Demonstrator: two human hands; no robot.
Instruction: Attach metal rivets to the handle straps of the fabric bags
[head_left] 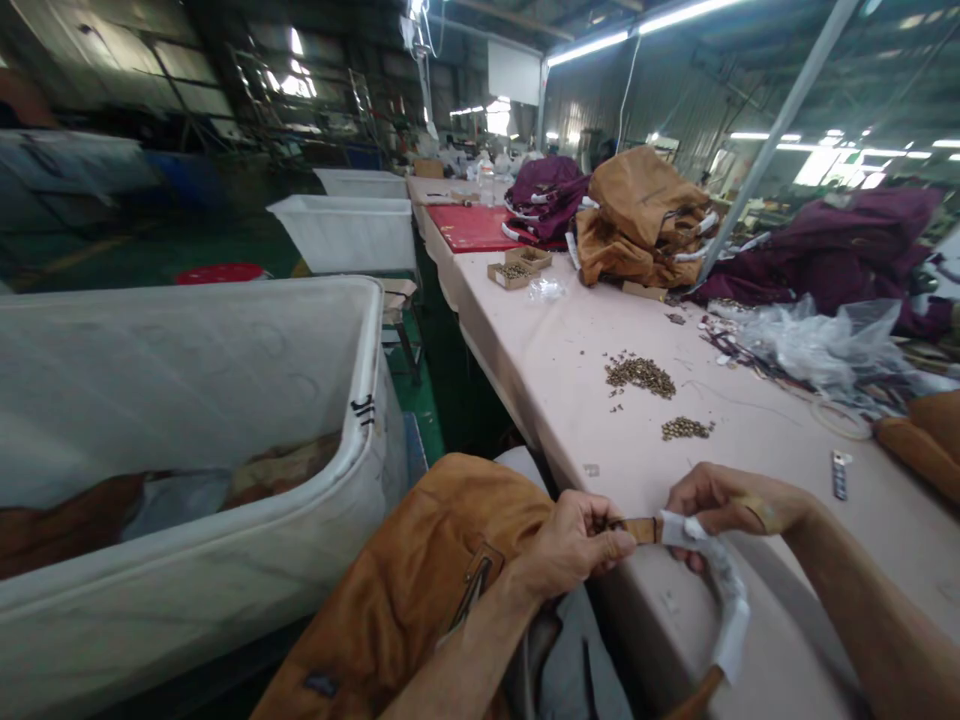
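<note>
A brown bag (435, 530) with a zip and grey lining lies on my lap against the table's edge. Its handle (729, 590) is wrapped in white padding and curves over the tabletop. My left hand (574, 545) pinches the handle's bare tan end, close to the bag. Further right, my right hand (724, 505) is closed on the white-wrapped part near that same end; a yellowish patch sits by its thumb base. Beyond the hands, small brass-coloured metal pieces lie in a larger pile (640, 376) and a smaller pile (686, 429).
A big white bin (367, 400) with brown pieces inside stands on the left. Small cardboard boxes (512, 274) of metal pieces, stacked brown bags (645, 215), purple bags (832, 245) and clear plastic (817, 340) lie on the table. A metal post (780, 130) rises at the right.
</note>
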